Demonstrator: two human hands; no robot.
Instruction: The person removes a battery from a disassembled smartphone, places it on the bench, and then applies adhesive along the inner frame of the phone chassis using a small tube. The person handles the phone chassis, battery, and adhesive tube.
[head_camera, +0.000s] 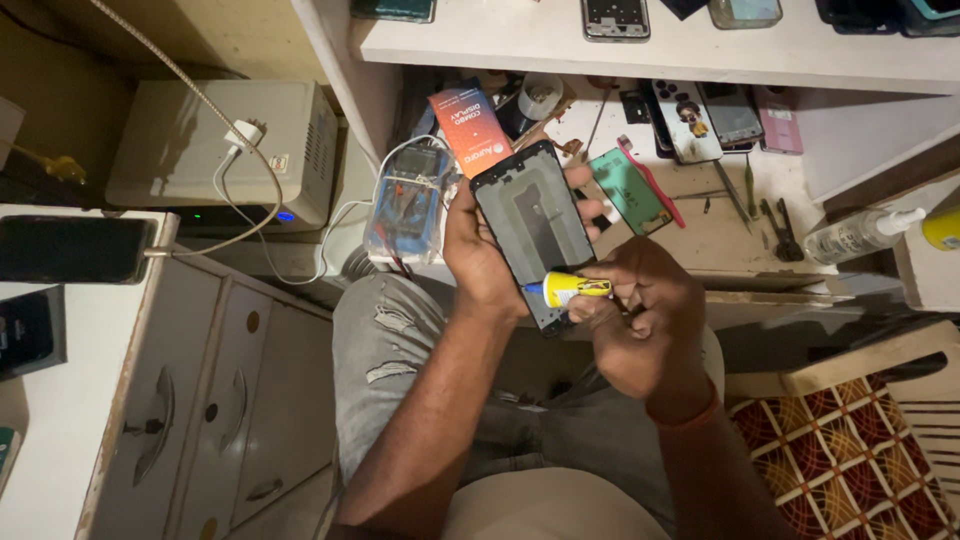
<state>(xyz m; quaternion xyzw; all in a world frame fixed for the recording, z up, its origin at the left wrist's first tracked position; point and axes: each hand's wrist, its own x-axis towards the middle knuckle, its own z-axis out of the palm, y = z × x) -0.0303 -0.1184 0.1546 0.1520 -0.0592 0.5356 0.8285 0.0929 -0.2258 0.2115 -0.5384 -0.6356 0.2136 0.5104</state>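
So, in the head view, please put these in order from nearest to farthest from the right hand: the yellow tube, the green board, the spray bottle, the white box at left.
1. Yellow tube: held in the right hand.
2. Green board: on the bench, just above the hand.
3. Spray bottle: lying far right on the bench.
4. White box: far left, behind the cabinet.

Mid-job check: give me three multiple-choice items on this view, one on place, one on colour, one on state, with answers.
1. Where is the clear spray bottle?
A. on the worktop at right
B. on the floor
C. in a drawer

2. What colour is the small glue tube?
A. green
B. yellow
C. white

3. What does the left hand hold?
A. nothing
B. tweezers
C. the black rectangular phone frame

Answers:
1 A, it lies on the bench at right.
2 B, yellow body in the right hand, blue nozzle against the frame.
3 C, its grip wraps the frame's edge.
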